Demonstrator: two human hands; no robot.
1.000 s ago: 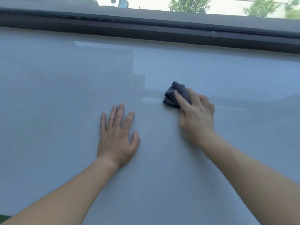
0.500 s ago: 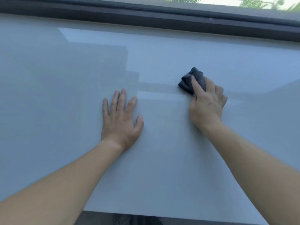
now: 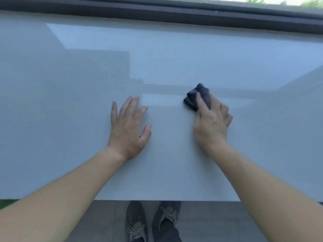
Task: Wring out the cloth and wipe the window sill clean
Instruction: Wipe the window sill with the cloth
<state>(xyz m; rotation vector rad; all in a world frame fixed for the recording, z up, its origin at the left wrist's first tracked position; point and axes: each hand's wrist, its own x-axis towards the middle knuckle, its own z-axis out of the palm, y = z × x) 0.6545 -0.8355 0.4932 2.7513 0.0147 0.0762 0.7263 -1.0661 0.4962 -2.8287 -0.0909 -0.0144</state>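
A wide, glossy pale grey window sill (image 3: 70,102) fills most of the view. A small bunched dark grey cloth (image 3: 194,97) lies on it right of centre. My right hand (image 3: 212,123) presses down on the cloth, fingers over its near part, so only its far and left edges show. My left hand (image 3: 128,130) rests flat on the sill to the left of the cloth, palm down with fingers spread and nothing in it.
A dark window frame (image 3: 157,13) runs along the sill's far edge, with glass and greenery beyond. The sill's near edge (image 3: 157,200) sits above a dark floor, where my two grey shoes (image 3: 152,222) stand.
The view has tilted down, so the sill's near edge and my shoes now show. My right hand slid the cloth rightward over the sill, then slightly nearer. My left hand stayed planted.
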